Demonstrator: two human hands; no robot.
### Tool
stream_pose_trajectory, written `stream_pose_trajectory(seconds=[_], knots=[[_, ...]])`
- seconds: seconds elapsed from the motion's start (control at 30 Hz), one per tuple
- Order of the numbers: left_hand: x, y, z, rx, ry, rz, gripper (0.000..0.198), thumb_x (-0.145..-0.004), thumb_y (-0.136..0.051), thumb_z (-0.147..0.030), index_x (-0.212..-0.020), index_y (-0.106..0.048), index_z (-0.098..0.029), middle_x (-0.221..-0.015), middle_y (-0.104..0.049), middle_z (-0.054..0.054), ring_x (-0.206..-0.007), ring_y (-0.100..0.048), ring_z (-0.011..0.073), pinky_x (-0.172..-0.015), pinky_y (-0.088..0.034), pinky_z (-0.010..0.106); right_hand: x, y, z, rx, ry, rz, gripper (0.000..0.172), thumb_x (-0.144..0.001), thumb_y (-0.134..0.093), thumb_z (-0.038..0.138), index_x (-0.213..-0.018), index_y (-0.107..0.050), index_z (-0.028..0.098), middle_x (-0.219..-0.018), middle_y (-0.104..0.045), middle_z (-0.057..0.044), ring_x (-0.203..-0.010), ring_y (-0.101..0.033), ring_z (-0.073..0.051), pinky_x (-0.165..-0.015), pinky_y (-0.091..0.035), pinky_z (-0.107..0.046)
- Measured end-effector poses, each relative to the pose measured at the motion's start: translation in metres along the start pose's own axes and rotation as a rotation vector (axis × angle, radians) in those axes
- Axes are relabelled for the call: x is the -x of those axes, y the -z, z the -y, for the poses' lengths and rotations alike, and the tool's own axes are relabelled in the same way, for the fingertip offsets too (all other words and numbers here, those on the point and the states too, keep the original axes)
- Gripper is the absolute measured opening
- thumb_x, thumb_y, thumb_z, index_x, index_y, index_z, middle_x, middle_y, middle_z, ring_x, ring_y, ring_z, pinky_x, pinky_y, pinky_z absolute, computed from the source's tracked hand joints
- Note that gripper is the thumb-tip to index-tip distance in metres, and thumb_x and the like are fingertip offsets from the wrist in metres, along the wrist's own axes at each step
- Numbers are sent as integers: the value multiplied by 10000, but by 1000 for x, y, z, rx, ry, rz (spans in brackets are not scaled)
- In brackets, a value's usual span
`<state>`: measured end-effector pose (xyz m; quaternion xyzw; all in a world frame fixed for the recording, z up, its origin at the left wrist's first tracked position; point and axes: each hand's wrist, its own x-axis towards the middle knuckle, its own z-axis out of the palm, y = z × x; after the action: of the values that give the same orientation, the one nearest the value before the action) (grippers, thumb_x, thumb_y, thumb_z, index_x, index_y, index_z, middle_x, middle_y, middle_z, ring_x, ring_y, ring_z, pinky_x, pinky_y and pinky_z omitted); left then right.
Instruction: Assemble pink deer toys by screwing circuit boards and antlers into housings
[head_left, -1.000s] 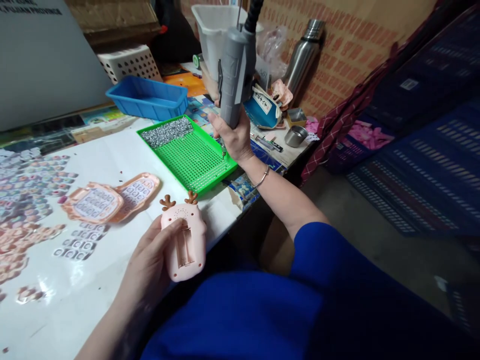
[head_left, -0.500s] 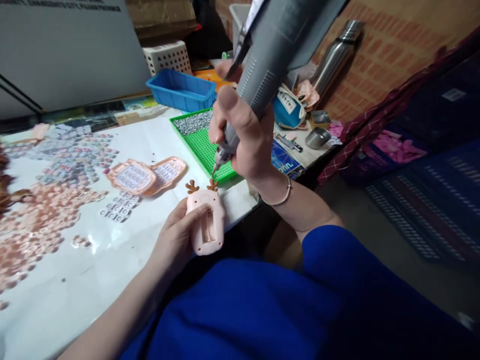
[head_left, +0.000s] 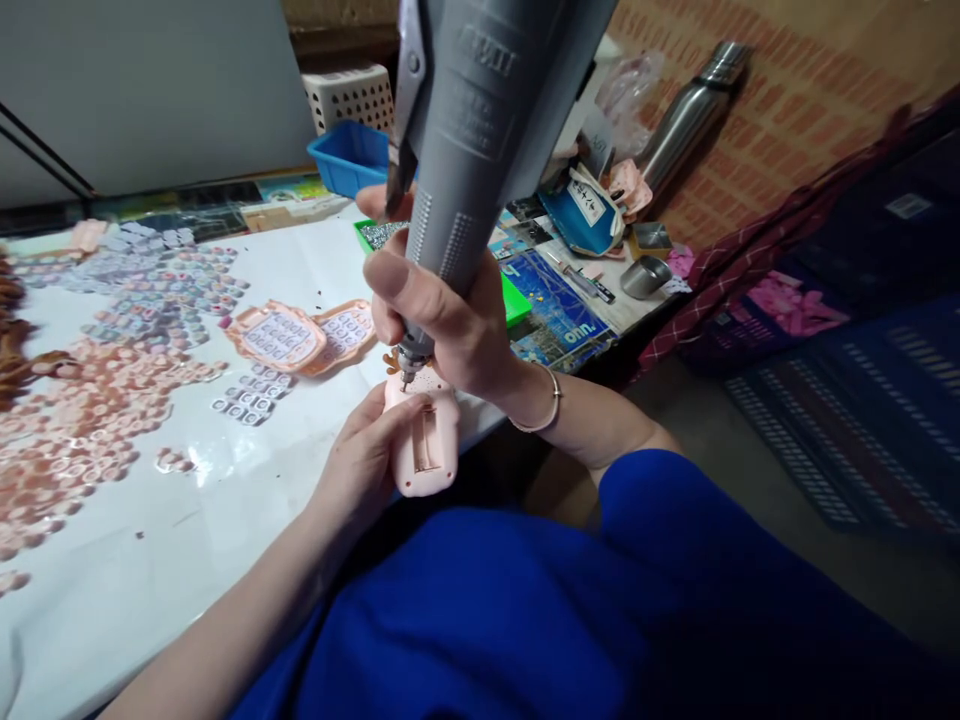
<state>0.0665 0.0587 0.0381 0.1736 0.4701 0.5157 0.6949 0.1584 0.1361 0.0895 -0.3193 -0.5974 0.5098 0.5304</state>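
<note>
My left hand (head_left: 367,445) is closed on a pale pink plastic casing (head_left: 439,450) with brown antlers, its thumb lying by the long slot in the back. My right hand (head_left: 457,320) is wrapped round a grey electric screwdriver (head_left: 472,130), held nearly upright with the tip down. The screwdriver's tip meets the upper left part of the casing, near a corner hole. Whether a screw sits under the tip is too small to tell. The tool and my right hand hide part of the antlers and much of the green tray (head_left: 516,300) behind.
Pink pieces (head_left: 90,440) and pale printed ones (head_left: 165,290) cover the table's left side. Two orange-rimmed panels (head_left: 277,338) lie behind my left hand. Farther back are a blue bin (head_left: 349,160) and white basket (head_left: 349,95); a steel bottle (head_left: 690,115) and metal cup (head_left: 645,277) stand right.
The screwdriver and my right hand have moved left and toward me, from beside the right antler onto the casing's upper left. The tool now stands more upright and covers more of the tray.
</note>
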Motion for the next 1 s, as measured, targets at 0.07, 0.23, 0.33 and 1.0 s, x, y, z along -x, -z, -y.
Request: stream_pose_trajectory(seconds=[0.07,0.23,0.33,1.0], knots=[[0,0,-1,1,2,8,459,-586,-829,-275,-1001,-680,-147,-786,-753,38,-664,-689,183,-577,-506,236,0,1,0,-3,5,36,591,-689,-832,580,-1169,-676,271,-750,-678,0,-758,-710,-204,-704,-633,-305],[-1,3,2,15,-3,31,498,-574,-863,-303,-1010,-676,-151,-797,-755,31,-702,-703,190,-637,-530,249,-2,0,5,-51,-6,85,568,-705,-805,597,-1152,-686,267,-844,-722,-15,-829,-732,-226,-750,-640,-322],[-2,5,4,14,-12,38,499,-582,-862,-316,-1016,-670,-163,-821,-759,29,-735,-713,200,-662,-539,262,-2,-4,8,-47,-16,88,567,-700,-777,627,-1121,-684,259,-940,-727,-21,-864,-723,-225,-757,-625,-312],[1,6,3,-100,0,30,450,-571,-855,-356,-936,-692,-148,-761,-733,33,-652,-681,184,-567,-505,236,-8,2,-1,-200,-18,338,319,-692,-797,415,-867,-615,222,-640,-533,64,-580,-507,-93,-559,-477,-247]])
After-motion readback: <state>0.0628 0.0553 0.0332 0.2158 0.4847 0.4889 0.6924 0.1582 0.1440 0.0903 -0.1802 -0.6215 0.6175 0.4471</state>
